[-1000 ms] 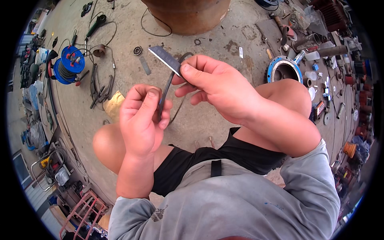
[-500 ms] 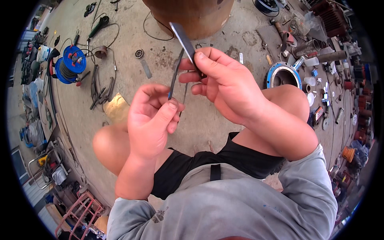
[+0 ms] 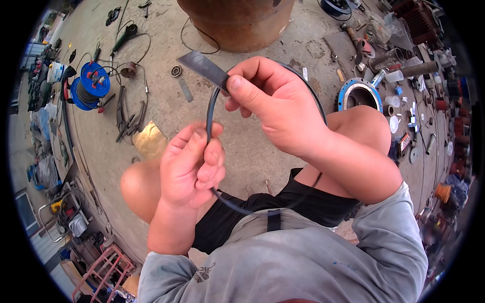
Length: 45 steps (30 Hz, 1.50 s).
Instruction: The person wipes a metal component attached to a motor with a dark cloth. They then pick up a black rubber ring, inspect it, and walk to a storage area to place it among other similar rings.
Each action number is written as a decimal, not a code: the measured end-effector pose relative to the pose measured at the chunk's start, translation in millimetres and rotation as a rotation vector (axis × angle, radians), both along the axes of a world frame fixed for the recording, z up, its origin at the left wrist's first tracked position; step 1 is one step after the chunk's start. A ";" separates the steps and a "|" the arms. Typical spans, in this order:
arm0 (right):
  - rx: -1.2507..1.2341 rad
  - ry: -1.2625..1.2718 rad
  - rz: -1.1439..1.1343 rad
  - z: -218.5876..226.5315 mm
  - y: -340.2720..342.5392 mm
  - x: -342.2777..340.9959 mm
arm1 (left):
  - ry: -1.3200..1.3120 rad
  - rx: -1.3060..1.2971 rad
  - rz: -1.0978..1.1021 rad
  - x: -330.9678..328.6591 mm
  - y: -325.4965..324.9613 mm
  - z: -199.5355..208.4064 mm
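A flat dark-grey blade (image 3: 203, 68) with a slanted end is pinched between the thumb and fingers of my right hand (image 3: 283, 111), pointing up and to the left. My left hand (image 3: 188, 169), lower and to the left, is closed round a thin black rubber ring (image 3: 209, 113). The ring rises from the left fingers to just under the blade, passes behind my right hand, bows out to the right, and hangs back across my lap. Whether the blade touches the ring cannot be made out; my right fingers hide that spot.
A rusty drum (image 3: 237, 25) stands ahead. On the left floor are a blue cable reel (image 3: 91, 86), pliers-like tools (image 3: 132, 121), a bearing (image 3: 176, 71), a metal strip (image 3: 185, 90) and a golden sheet (image 3: 150, 139). At right lies a blue-rimmed flange (image 3: 348, 96) near scattered pipes and parts.
The blade has swung to the left and now shows its flat face. The black ring has opened from a narrow edge-on shape into a wide loop. My left fingers have shifted along it.
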State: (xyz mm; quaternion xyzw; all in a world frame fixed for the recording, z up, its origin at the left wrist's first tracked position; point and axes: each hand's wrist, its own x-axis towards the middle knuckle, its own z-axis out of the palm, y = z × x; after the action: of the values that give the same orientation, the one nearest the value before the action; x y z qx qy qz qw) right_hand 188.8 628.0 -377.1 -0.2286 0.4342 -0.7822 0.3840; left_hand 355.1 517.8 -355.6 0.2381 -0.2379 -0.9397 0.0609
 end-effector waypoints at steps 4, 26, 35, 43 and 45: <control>0.083 -0.012 -0.007 15.9 10.6 3.5 | 0.051 0.059 -0.039 2.2 -2.4 -2.9; 0.100 0.092 -0.065 3.1 11.4 11.7 | -0.017 0.151 -0.037 0.9 1.4 1.6; 0.117 0.108 0.029 5.4 15.2 6.6 | -0.021 0.090 -0.057 1.8 1.8 1.2; 0.050 0.005 0.085 16.0 15.4 12.2 | -0.026 0.070 -0.056 2.2 0.9 0.5; 0.068 0.051 0.107 13.7 17.6 9.2 | -0.030 0.057 -0.056 2.6 0.9 0.2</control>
State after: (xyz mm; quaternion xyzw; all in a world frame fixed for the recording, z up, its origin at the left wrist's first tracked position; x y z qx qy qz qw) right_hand 198.0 645.5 -363.4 -0.2581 0.4574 -0.7392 0.4217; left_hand 357.7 518.7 -355.4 0.2471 -0.2186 -0.9437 0.0243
